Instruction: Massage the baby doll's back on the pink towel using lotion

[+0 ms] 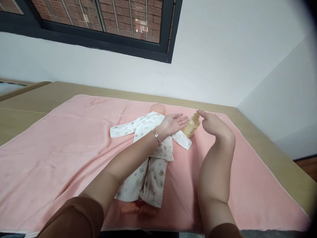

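A baby doll [148, 155] in white printed pyjamas lies face up on a pink blanket [61, 148], head toward the wall. My left hand [174, 123] is held palm up, fingers stretched out, over the doll's chest, with a bracelet on the wrist. A small yellowish pump bottle [191, 127] stands just right of the doll's outstretched sleeve. My right hand [212, 123] hovers at the bottle's top, fingertips over the pump; its fingers are bent downward and mostly seen from behind.
The blanket covers a tan mattress [272, 145] pushed into a corner of white walls. A dark-framed window [106, 29] is above. Wooden floor [308, 167] shows at the right edge.
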`<action>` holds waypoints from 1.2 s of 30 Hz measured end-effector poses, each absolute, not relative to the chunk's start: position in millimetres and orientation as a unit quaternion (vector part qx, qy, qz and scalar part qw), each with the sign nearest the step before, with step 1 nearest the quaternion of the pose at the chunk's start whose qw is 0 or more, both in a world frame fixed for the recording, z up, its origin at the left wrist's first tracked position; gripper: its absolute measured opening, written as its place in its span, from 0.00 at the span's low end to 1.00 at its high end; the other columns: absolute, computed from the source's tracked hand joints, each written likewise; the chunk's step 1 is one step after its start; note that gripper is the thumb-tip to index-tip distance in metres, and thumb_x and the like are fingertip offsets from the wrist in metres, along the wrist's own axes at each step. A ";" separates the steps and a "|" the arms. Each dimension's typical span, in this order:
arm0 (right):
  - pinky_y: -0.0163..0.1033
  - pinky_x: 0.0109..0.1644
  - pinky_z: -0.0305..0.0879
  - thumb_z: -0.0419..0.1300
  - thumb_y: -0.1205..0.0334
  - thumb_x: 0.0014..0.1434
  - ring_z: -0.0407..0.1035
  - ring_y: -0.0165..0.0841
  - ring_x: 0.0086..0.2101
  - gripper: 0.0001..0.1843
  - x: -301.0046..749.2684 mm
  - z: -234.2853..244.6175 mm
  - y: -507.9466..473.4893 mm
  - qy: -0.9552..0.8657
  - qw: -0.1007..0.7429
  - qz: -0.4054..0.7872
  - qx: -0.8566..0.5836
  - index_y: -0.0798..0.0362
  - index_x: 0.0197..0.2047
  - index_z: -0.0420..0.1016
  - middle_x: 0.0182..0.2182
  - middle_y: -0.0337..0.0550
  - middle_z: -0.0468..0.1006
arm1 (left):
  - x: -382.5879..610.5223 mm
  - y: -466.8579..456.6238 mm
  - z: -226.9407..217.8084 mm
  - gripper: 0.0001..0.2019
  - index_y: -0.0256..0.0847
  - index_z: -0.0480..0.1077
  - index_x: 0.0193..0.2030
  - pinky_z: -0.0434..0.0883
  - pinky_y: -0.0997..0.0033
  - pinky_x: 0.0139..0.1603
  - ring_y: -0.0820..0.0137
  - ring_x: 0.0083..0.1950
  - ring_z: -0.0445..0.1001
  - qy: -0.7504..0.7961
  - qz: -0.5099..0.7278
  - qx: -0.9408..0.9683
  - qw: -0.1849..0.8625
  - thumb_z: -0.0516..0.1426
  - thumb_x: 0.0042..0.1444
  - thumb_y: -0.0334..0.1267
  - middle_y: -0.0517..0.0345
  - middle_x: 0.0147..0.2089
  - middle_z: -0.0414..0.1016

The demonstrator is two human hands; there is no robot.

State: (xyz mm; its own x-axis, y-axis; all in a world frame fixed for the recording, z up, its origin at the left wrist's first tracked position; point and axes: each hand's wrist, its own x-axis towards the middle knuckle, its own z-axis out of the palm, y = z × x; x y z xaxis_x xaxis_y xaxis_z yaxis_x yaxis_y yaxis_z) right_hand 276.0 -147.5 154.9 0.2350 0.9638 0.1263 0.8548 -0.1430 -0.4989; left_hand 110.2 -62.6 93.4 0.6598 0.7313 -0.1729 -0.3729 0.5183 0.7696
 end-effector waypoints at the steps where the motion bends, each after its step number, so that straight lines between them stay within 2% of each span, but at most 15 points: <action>1: 0.56 0.71 0.51 0.48 0.79 0.49 0.53 0.43 0.67 0.38 271.8 155.8 -146.7 -0.611 0.232 0.112 -0.748 0.54 0.63 0.69 0.67 0.48 0.61 | 118.3 -61.8 96.4 0.18 0.40 0.64 0.58 0.76 0.59 0.60 0.64 0.59 0.76 0.241 0.326 0.328 0.853 0.46 0.62 0.34 0.41 0.64 0.69; 5: 0.51 0.64 0.62 0.49 0.76 0.52 0.62 0.45 0.63 0.30 260.3 159.1 -145.6 -0.641 0.186 0.084 -0.740 0.53 0.56 0.75 0.60 0.50 0.71 | 138.0 -66.0 105.8 0.19 0.36 0.63 0.60 0.78 0.68 0.52 0.66 0.57 0.77 0.214 0.332 0.214 0.893 0.47 0.63 0.36 0.40 0.60 0.72; 9: 0.46 0.62 0.63 0.49 0.76 0.55 0.66 0.45 0.59 0.27 254.0 159.8 -142.9 -0.646 0.115 0.042 -0.753 0.56 0.55 0.76 0.56 0.54 0.75 | 134.2 -75.1 109.3 0.18 0.33 0.65 0.58 0.79 0.70 0.47 0.65 0.53 0.78 0.217 0.323 0.179 0.904 0.48 0.63 0.34 0.40 0.57 0.74; 17: 0.53 0.64 0.60 0.48 0.76 0.54 0.67 0.47 0.58 0.28 239.1 155.7 -141.7 -0.637 0.077 -0.003 -0.767 0.60 0.55 0.75 0.56 0.56 0.75 | 75.5 -98.8 101.9 0.20 0.31 0.67 0.59 0.76 0.64 0.55 0.62 0.60 0.74 0.243 0.234 0.221 0.915 0.47 0.65 0.38 0.40 0.61 0.72; 20: 0.57 0.67 0.54 0.46 0.73 0.58 0.59 0.48 0.64 0.27 214.7 158.4 -145.8 -0.680 0.093 0.005 -0.728 0.62 0.59 0.72 0.62 0.58 0.68 | 54.7 -105.4 106.1 0.21 0.29 0.67 0.59 0.73 0.63 0.59 0.61 0.61 0.74 0.283 0.234 0.214 0.905 0.46 0.65 0.39 0.38 0.61 0.71; 23: 0.60 0.71 0.47 0.43 0.62 0.68 0.45 0.47 0.70 0.28 178.5 153.5 -146.7 -0.721 0.206 0.004 -0.662 0.58 0.70 0.58 0.70 0.54 0.54 | 37.5 -113.5 120.9 0.22 0.31 0.68 0.58 0.71 0.61 0.62 0.62 0.59 0.75 0.275 0.252 0.211 0.903 0.44 0.67 0.43 0.40 0.58 0.74; 25: 0.60 0.72 0.43 0.39 0.54 0.71 0.41 0.44 0.70 0.30 151.9 145.4 -147.4 -0.731 0.288 0.000 -0.618 0.55 0.73 0.49 0.71 0.51 0.49 | 25.5 -121.3 136.2 0.24 0.35 0.68 0.58 0.69 0.62 0.64 0.63 0.59 0.75 0.226 0.264 0.230 0.909 0.42 0.68 0.47 0.45 0.56 0.76; 27: 0.62 0.73 0.38 0.36 0.50 0.72 0.38 0.43 0.71 0.32 126.3 135.9 -151.1 -0.741 0.339 -0.014 -0.580 0.54 0.74 0.43 0.72 0.51 0.46 | 11.3 -129.6 152.6 0.26 0.38 0.68 0.59 0.66 0.62 0.68 0.64 0.61 0.73 0.173 0.271 0.249 0.914 0.39 0.69 0.49 0.49 0.57 0.76; 31: 0.67 0.72 0.33 0.36 0.44 0.71 0.31 0.48 0.71 0.38 84.0 120.9 -170.9 -0.798 0.371 -0.069 -0.470 0.55 0.75 0.31 0.73 0.50 0.39 | -24.5 -137.5 175.5 0.31 0.39 0.66 0.63 0.61 0.59 0.71 0.61 0.66 0.68 0.176 0.284 0.255 0.907 0.36 0.68 0.55 0.48 0.62 0.72; 36: 0.69 0.71 0.38 0.38 0.41 0.70 0.29 0.54 0.71 0.43 49.7 107.9 -203.0 -0.832 0.377 -0.064 -0.402 0.59 0.74 0.23 0.73 0.54 0.29 | -59.5 -133.9 182.8 0.32 0.48 0.58 0.69 0.50 0.52 0.75 0.60 0.75 0.54 0.195 0.320 0.311 0.874 0.38 0.65 0.60 0.53 0.70 0.62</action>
